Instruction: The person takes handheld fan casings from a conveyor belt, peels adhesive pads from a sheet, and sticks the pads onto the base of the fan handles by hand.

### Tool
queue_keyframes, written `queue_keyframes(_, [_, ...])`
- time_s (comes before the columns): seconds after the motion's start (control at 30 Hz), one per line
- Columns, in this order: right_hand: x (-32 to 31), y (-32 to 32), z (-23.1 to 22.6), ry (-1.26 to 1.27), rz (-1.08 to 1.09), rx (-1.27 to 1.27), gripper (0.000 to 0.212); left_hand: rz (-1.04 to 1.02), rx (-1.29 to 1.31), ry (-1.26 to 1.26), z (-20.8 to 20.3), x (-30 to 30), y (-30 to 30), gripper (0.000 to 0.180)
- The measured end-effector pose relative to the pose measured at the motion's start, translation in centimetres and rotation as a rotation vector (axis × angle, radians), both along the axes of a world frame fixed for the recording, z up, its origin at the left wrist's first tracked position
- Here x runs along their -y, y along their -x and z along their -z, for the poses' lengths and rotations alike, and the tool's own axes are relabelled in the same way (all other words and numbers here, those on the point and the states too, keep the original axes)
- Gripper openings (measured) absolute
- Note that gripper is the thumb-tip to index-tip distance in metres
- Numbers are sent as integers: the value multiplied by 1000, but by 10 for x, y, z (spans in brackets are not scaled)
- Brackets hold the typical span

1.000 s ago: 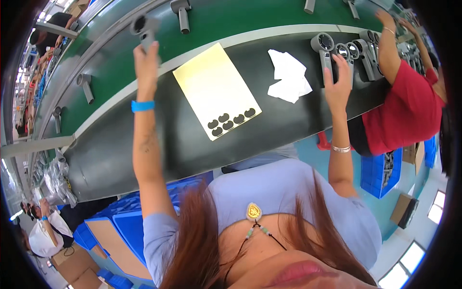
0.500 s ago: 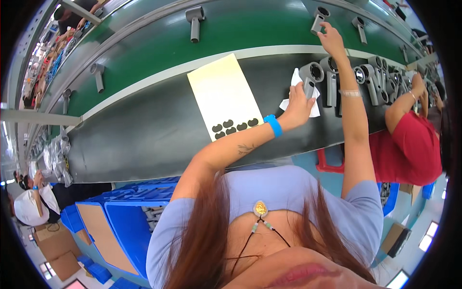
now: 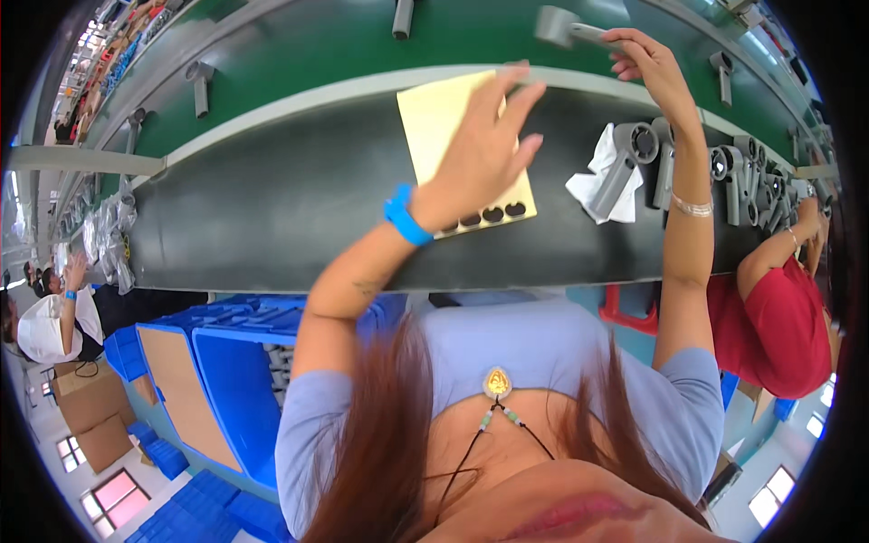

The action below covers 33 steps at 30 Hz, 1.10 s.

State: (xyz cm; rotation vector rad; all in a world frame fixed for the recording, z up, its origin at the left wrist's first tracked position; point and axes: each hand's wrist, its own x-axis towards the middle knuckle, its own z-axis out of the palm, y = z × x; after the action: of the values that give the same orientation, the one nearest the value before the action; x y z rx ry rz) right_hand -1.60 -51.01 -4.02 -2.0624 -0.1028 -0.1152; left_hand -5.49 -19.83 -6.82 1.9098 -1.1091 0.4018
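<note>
My right hand [image 3: 656, 71] is raised over the green conveyor belt, its fingers closed on the handle of a grey handheld fan [image 3: 590, 33]; the fan's round head is smeared by motion. My left hand [image 3: 484, 149], fingers spread and holding nothing, hovers above a pale yellow sheet [image 3: 427, 113], hiding part of it. Along the sheet's near edge sit several black round stickers [image 3: 493, 215]. Between my hands, a second grey handheld fan [image 3: 615, 187] lies across a crumpled white cloth [image 3: 584, 187] on the dark worktable [image 3: 272, 217].
More grey fans [image 3: 744, 185] crowd the table to the right, beside a person in red [image 3: 769, 326]. Other fans [image 3: 201, 90] lie spaced along the belt [image 3: 308, 54]. Clear plastic bags [image 3: 113, 231] lie at the table's left end. Blue crates [image 3: 240, 398] stand below.
My left hand has left the fan on the cloth and moved left over the yellow sheet. My right hand has taken hold of a fan at the belt and turned it sideways.
</note>
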Motion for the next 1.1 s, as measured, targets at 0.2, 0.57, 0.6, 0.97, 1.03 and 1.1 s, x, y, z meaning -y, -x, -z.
queue_keyframes(0.2, [-129, 95, -17, -287, -319, -189, 32, -97, 34, -363, -20, -37, 5, 56])
queue_keyframes(0.57, [-173, 174, 95, 170, 175, -34, 21, 171, -1681, 384, 58, -74, 22, 34])
queue_keyframes(0.6, [-176, 174, 99, 211, 209, 7, 19, 144, -1698, 382, 62, -70, 22, 36])
queue_keyframes(0.97, [-183, 170, 96, 240, 228, -58, 14, 211, -1669, 506, 72, -68, 21, 38])
queue_keyframes(1.03, [-185, 168, 99, 174, 246, -59, 10, 180, -1667, 498, 74, -68, 19, 39])
queue_keyframes(1.1, [-184, 167, 102, 223, 231, -11, 10, 201, -1642, 477, 74, -68, 19, 40])
